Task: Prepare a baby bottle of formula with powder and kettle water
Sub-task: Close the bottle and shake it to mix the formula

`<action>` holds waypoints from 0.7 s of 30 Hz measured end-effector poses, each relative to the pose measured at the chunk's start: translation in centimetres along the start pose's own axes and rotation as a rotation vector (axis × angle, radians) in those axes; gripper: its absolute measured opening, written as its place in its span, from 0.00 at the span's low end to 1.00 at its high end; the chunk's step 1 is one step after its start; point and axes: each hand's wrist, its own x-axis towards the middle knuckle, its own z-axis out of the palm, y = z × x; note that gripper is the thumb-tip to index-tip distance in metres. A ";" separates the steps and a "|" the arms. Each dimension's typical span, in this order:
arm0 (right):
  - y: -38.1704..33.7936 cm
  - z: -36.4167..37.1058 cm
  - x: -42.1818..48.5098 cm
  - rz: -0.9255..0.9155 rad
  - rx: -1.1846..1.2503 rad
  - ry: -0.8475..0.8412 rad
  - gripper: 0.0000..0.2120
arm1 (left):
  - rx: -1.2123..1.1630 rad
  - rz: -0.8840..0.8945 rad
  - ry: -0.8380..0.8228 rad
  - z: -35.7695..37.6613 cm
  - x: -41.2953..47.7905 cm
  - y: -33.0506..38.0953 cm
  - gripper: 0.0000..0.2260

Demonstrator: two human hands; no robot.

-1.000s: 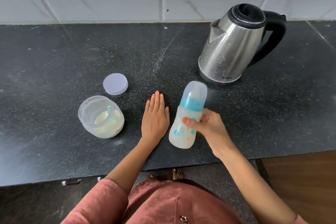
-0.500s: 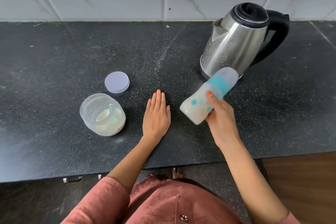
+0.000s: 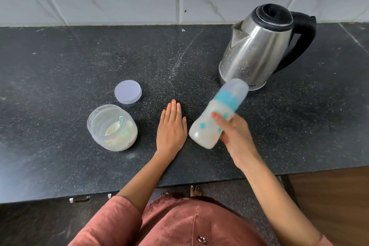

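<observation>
My right hand (image 3: 234, 136) grips a baby bottle (image 3: 216, 114) above the counter, tilted with its capped top pointing up and right. The bottle has a teal collar, a clear cap and milky white liquid inside, and it looks motion-blurred. My left hand (image 3: 171, 128) lies flat, palm down, on the black counter just left of the bottle, holding nothing. An open clear jar of pale formula powder (image 3: 112, 128) with a green scoop in it stands left of that hand. A steel kettle (image 3: 259, 48) with a black lid and handle stands behind the bottle.
The jar's round lilac lid (image 3: 128, 91) lies on the black stone counter (image 3: 60, 66) behind the jar. A tiled wall runs along the back. The counter's front edge is close to my body, with a drawer handle (image 3: 79, 199) below it.
The bottle went from nearly upright to tilted up and right, then swung slightly lower and back toward the left. My left hand stayed flat on the counter.
</observation>
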 end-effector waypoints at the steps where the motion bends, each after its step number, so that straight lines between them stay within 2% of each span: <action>1: 0.2 0.0 -0.5 0.022 -0.136 -0.086 0.11 | 0.005 0.009 -0.004 0.0 0.0 0.0 0.30; 3: 0.2 -0.2 -1.1 0.045 -0.233 -0.171 0.14 | 0.015 0.015 -0.017 0.1 0.0 0.0 0.31; 4: 0.0 -0.2 -1.0 0.034 -0.178 -0.152 0.13 | 0.012 0.006 -0.015 0.1 0.0 0.0 0.30; 7: -0.6 -0.3 0.3 0.013 0.227 0.054 0.07 | 0.013 -0.014 -0.020 0.1 0.0 0.0 0.24; 9: -0.5 -0.2 0.8 -0.013 0.316 0.130 0.05 | 0.014 -0.012 -0.020 0.2 0.0 -0.1 0.24; 11: -0.1 0.0 0.3 0.002 0.123 0.042 0.05 | 0.008 -0.005 -0.008 0.1 0.0 0.0 0.28; 13: 0.4 -0.1 -0.7 0.024 -0.148 -0.131 0.10 | -0.001 0.014 -0.004 0.0 0.0 0.0 0.31; 15: 0.3 -0.3 -1.1 0.030 -0.244 -0.185 0.12 | 0.003 0.015 -0.026 0.0 0.0 0.0 0.32; 16: 0.1 -0.4 -0.9 0.021 -0.198 -0.152 0.13 | 0.002 0.006 -0.025 -0.1 0.0 0.0 0.31; 19: -0.6 -0.6 0.4 -0.016 0.190 0.053 0.11 | 0.011 -0.014 -0.022 0.1 0.0 0.0 0.23; 21: -0.7 -0.5 0.9 -0.055 0.287 0.132 0.08 | 0.015 -0.014 -0.019 0.2 0.0 -0.1 0.22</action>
